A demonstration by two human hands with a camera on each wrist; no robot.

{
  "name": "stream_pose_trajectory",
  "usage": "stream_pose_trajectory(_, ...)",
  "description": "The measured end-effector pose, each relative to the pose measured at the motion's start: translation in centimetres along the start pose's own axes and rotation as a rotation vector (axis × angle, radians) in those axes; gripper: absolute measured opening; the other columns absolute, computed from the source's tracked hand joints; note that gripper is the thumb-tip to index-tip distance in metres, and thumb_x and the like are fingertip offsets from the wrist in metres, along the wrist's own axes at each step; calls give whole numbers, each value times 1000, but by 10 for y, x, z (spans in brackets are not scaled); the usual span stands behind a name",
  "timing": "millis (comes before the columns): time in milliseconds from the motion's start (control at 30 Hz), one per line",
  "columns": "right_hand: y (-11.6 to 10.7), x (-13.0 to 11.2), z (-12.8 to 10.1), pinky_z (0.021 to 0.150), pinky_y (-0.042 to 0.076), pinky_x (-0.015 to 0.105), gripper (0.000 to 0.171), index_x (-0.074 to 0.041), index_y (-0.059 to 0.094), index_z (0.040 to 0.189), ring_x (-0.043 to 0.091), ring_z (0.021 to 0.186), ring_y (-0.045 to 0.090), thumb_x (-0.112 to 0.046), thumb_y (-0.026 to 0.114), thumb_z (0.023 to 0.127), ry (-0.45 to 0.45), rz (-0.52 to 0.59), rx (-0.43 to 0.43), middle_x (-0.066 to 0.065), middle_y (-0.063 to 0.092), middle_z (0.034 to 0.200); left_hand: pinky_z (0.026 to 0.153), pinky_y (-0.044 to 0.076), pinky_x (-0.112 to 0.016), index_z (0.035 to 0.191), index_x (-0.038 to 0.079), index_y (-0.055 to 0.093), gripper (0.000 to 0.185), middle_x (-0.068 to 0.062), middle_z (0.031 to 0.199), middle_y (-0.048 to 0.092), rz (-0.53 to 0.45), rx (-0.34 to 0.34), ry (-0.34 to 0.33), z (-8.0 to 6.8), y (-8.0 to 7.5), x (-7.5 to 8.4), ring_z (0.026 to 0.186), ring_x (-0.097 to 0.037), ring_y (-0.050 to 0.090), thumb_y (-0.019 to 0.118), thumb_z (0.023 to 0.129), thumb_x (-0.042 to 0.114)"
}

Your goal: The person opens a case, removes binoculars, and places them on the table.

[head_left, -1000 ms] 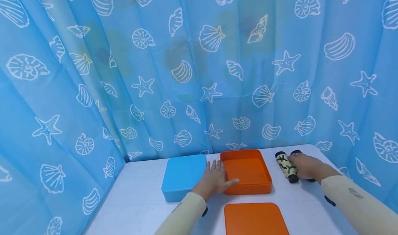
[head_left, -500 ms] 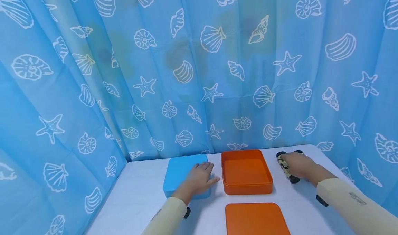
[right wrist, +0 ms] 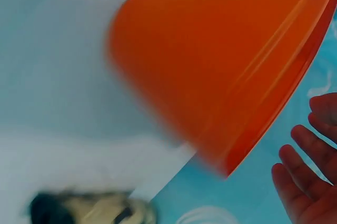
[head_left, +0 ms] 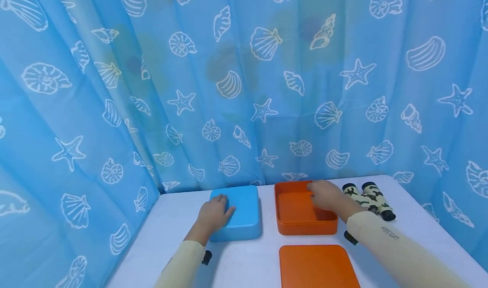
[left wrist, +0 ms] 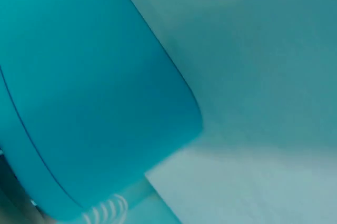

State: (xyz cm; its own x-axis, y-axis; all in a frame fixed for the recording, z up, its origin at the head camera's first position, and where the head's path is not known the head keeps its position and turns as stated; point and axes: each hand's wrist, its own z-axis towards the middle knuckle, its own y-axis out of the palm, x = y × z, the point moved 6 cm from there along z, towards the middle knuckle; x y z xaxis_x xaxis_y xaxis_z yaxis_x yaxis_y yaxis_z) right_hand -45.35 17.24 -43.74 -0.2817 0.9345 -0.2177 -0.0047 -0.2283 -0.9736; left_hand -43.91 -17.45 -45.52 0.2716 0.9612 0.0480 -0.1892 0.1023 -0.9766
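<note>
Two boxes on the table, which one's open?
The orange box, right of the closed blue box. Its interior shows, its lid lies flat in front, and the right hand hovers over it.

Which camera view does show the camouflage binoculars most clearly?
The head view: the camouflage binoculars lie whole and sharp beside the orange box. The right wrist view shows only a blurred part at its bottom edge; the left wrist view shows nothing of them.

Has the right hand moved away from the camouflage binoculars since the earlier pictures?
Yes. The right hand moved left, off the camouflage binoculars, and is now over the open orange box.
</note>
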Motion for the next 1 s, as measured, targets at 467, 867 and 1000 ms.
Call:
stream_pose_trajectory(467, 24, -87, 24, 89, 52, 46, 41, -9, 58, 132, 26, 105, 59, -19, 67, 93, 54, 362, 61, 5, 63, 118, 93, 45, -58, 135, -9, 47, 62, -27, 127, 56, -383, -13, -400, -3, 4, -57, 119, -44, 53, 58, 96, 38)
stream_pose_trajectory(867, 52, -119, 34, 86, 53, 47, 52, -3, 46, 138, 31, 102, 63, -17, 66, 92, 198, 856, 11, 15, 59, 122, 87, 51, -54, 135, -11, 43, 65, -29, 129, 52, -762, -119, -580, -5, 18, -83, 113, -46, 55, 61, 95, 37)
stream_pose_trajectory(1000, 64, -124, 42, 89, 51, 47, 55, 4, 36, 143, 37, 108, 61, -10, 57, 95, 254, 1066, -62, 24, 54, 126, 89, 49, -55, 139, -11, 39, 68, -30, 131, 50, -836, -113, -611, -1, 19, -87, 115, -48, 53, 60, 95, 37)
